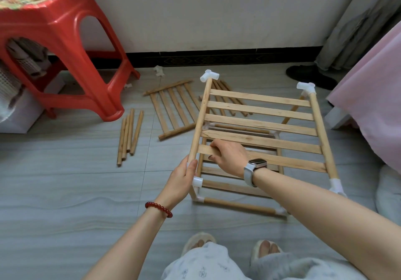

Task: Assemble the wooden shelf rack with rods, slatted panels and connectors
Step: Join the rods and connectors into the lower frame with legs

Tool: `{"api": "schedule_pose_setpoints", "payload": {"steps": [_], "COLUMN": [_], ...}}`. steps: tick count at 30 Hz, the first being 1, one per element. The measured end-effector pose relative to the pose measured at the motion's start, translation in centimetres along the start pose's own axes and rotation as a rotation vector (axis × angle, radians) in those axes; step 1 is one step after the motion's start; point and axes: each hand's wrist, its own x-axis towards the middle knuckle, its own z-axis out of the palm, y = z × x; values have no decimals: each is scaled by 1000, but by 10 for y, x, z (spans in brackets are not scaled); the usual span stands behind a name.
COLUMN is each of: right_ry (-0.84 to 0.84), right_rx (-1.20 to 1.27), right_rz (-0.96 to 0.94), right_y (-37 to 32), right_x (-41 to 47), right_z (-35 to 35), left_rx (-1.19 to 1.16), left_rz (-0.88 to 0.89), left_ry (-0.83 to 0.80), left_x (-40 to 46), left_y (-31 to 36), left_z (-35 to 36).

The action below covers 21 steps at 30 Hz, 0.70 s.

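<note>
Head view: left hand [182, 178] is gripping the rack's near-left connector [191, 164] & rod end, right hand [227, 155] is grasping the slatted panel [260, 123] (nearest slat).

We are reaching both arms forward: left hand [183, 178] is gripping with curled fingers, right hand [227, 156] is curling its fingers downward, wrist bent.

Grey tiled floor [65, 182], loose rods [128, 136], spare slatted panel [173, 108], red stool [58, 41], perhaps small connectors [159, 70]
</note>
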Motion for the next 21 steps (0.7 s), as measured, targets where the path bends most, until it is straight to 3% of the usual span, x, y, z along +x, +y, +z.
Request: {"api": "schedule_pose_setpoints", "payload": {"steps": [11, 14, 18, 21], "right_ry": [23, 9, -90, -229], "right_rx": [-4, 12, -9, -98], "right_rz": [-56, -56, -98, -162], "right_y": [0, 6, 27, 47], "right_x": [-13, -12, -21, -37], "right_z": [8, 3, -14, -34], "left_rx": [-18, -37, 58, 164], "left_rz": [67, 6, -62, -64], "left_ry": [133, 29, -247, -216], "left_x": [-5, -3, 8, 18], "left_y": [-2, 6, 21, 26], "left_z": [12, 9, -4, -11]}}
